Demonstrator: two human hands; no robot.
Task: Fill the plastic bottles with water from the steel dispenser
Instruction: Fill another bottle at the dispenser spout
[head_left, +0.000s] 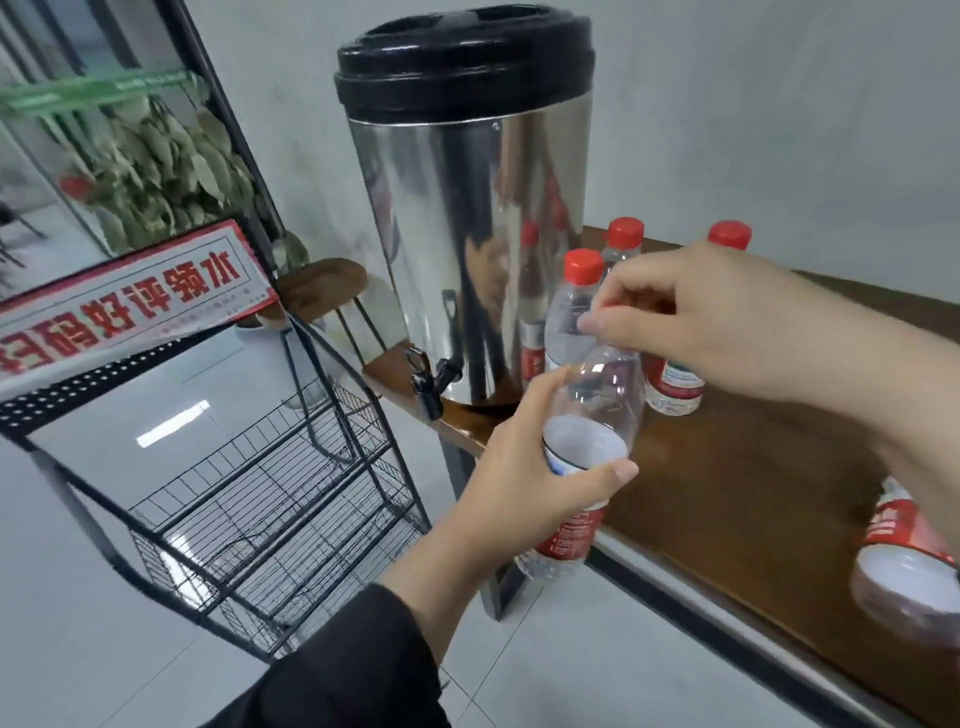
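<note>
On the far left a black wire rack (270, 499) stands on the floor, with a red and white sign (124, 306) leaning on its top. Behind it is a small wooden stool (322, 286). Next comes the big shiny steel dispenser (467, 249) with a black lid (462, 57), sitting at the left end of the brown surface (727, 493). Its little black tap (431, 379) sticks out low on the near side, past the edge. Just to the right of the tap, the left hand (524, 493) holds a clear plastic bottle (592, 431) out in the air, tilted, with the fingers wrapped tight around its middle. The right hand (727, 332) is at the top of that bottle, its fingers pinched on the red cap (613, 304). Behind the hands, three bottles with red caps (584, 265) stand close together on the surface beside the dispenser. At the near right edge another bottle (909, 561) lies on its side on the surface.
</note>
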